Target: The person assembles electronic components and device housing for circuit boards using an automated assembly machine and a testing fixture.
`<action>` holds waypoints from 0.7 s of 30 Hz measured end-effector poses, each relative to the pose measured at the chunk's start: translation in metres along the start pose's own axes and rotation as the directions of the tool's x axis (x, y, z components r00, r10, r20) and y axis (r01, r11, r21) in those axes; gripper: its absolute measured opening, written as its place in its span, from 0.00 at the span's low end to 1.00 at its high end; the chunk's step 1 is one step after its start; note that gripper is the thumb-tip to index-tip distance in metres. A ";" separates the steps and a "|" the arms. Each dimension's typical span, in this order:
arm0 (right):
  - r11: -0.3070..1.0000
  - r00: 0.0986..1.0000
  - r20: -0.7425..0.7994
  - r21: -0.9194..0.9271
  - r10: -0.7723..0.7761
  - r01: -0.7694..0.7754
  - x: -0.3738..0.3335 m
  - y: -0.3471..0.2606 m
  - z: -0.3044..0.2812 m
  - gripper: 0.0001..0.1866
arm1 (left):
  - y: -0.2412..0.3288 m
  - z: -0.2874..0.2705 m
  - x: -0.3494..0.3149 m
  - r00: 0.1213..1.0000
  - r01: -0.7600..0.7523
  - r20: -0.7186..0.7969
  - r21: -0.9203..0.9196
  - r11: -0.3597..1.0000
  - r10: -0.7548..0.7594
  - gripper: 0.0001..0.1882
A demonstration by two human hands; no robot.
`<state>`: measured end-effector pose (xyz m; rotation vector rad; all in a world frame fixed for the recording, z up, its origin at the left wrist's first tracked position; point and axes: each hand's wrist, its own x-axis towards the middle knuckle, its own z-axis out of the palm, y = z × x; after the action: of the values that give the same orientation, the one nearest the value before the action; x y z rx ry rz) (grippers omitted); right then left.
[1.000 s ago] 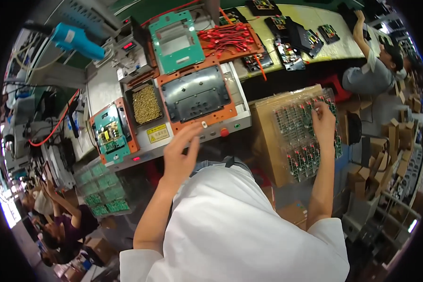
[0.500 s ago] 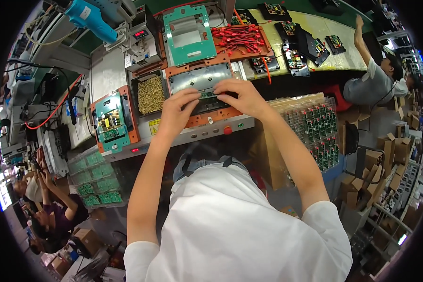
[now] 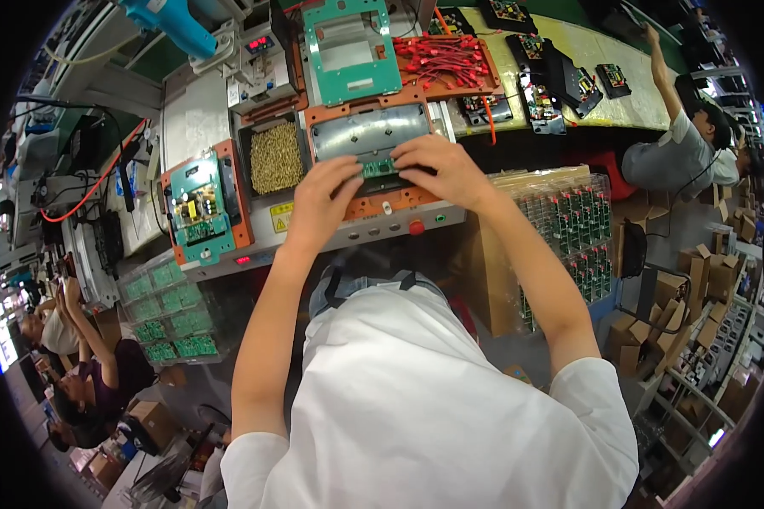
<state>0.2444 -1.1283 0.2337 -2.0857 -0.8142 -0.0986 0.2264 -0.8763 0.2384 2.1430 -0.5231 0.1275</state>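
Note:
A small green circuit board (image 3: 379, 168) spans the gap between my two hands, over the near part of a dark plastic housing (image 3: 369, 132). My left hand (image 3: 324, 193) has its fingertips closed on the board's left end. At its right end, my right hand (image 3: 446, 172) pinches it between thumb and fingers. The housing lies in an orange-brown fixture (image 3: 361, 207) on the machine bench. My fingertips hide both ends of the board, and I cannot tell whether it touches the housing.
A bin of brass screws (image 3: 275, 159) stands left of the housing, beside a fixture with a populated board (image 3: 197, 209). Behind are a green frame plate (image 3: 356, 69) and red wire leads (image 3: 441, 66). Trays of boards (image 3: 573, 225) stand at right. A co-worker (image 3: 679, 153) is at far right.
The circuit board shows more of its face between my fingers than before. Both hands stay at its ends, and the whole view has shifted slightly.

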 end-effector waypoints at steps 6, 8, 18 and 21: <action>0.999 0.993 0.108 -0.002 0.048 -0.048 0.006 0.003 -0.013 0.08 | 0.001 -0.005 0.006 0.998 0.022 0.060 0.017 1.000 -0.023 0.12; 1.000 0.995 0.100 -0.004 0.029 -0.029 0.003 0.001 -0.010 0.08 | 0.000 -0.006 0.004 0.997 -0.010 0.070 0.026 1.000 0.008 0.12; 0.969 0.980 0.131 -0.181 -0.147 0.170 0.002 -0.008 -0.019 0.12 | 0.012 -0.005 -0.007 0.985 -0.145 0.107 0.088 0.985 0.136 0.13; 0.979 0.994 0.003 -0.177 -0.107 0.105 0.016 -0.003 -0.029 0.15 | 0.022 -0.010 -0.013 0.996 -0.084 -0.007 0.089 0.992 0.085 0.11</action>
<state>0.2620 -1.1408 0.2591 -2.2056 -0.9424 -0.2432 0.2062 -0.8749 0.2572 2.2055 -0.6125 0.2132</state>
